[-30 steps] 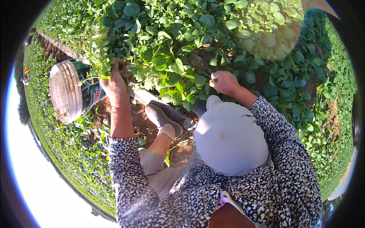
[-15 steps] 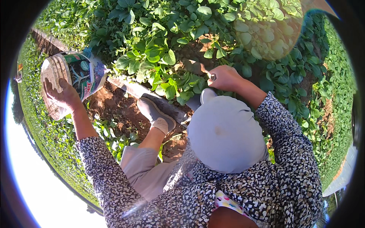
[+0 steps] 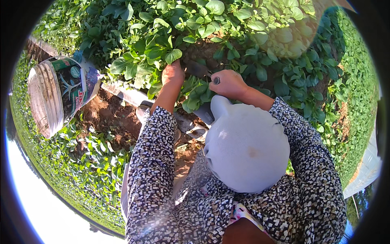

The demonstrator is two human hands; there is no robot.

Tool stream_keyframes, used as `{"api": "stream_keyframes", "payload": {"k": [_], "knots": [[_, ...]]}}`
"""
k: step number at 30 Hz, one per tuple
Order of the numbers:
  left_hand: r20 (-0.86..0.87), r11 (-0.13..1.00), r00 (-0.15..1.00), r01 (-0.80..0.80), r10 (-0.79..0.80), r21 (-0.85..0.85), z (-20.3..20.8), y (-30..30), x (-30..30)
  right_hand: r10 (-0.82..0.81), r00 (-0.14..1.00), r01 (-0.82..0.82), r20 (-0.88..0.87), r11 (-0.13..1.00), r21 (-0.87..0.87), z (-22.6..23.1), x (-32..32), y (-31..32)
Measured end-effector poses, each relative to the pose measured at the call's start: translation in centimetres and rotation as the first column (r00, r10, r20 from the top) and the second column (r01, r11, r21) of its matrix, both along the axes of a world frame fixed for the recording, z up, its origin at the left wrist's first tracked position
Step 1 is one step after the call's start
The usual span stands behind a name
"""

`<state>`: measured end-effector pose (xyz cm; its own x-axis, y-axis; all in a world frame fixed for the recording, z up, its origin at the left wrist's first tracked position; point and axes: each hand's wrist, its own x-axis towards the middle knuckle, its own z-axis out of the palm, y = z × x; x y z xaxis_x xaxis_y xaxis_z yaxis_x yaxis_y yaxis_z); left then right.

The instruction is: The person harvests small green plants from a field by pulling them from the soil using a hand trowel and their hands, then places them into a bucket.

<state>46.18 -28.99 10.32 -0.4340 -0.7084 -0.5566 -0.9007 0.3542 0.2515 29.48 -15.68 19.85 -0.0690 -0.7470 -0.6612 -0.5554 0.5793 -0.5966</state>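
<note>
Around the handle of a hand tool with a flat dark blade [image 3: 197, 68], my right hand [image 3: 230, 84] is closed. A round dark piece shows at its fist. The blade lies low over the soil between the plants. My left hand [image 3: 173, 75] reaches into a leafy green plant [image 3: 152, 55], beside the blade. Leaves cover its fingertips, so I cannot make out its grip. More broad green leaves [image 3: 197, 93] stand just below the two hands.
A white bucket [image 3: 48, 95] with a printed side lies tilted on the left. A pale strip [image 3: 126, 93] edges the bed beside bare brown soil [image 3: 109, 114]. A smooth, pale rounded form [image 3: 248, 146] blocks part of the view below my right hand. Dense greens surround everything.
My left hand has moved from beside the bucket rightward into the leafy plant. My right hand has shifted slightly left with the tool. The bucket sits a little lower and further left in view.
</note>
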Motion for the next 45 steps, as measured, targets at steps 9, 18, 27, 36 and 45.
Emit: {"api": "stream_keyframes", "payload": {"k": [9,18,27,36,45], "knots": [[-0.17,0.901,0.91,-0.319,0.377,0.294,-1.1,-1.4,1.4,0.013,0.998,-0.019,-0.065,0.997,-0.081,0.9,-2.0,-1.7],[-0.361,0.805,0.919,0.091,0.158,0.586,8.1,2.2,-5.3,-0.045,0.966,-0.017,-0.255,0.971,-0.238,2.9,-8.1,6.9],[0.139,0.714,0.712,0.698,-0.688,-0.043,7.2,-0.1,-0.6,0.353,0.91,-0.355,-0.219,0.934,0.034,5.0,-7.3,9.9],[-0.162,0.978,0.986,-0.064,0.032,-0.2,8.1,-2.2,2.7,0.105,0.975,-0.138,-0.198,0.978,-0.158,5.6,-6.9,9.1],[0.061,0.981,0.997,-0.05,0.039,0.189,9.2,5.3,1.7,0.057,0.989,-0.107,-0.134,0.911,-0.399,5.6,-4.6,4.2]]}}
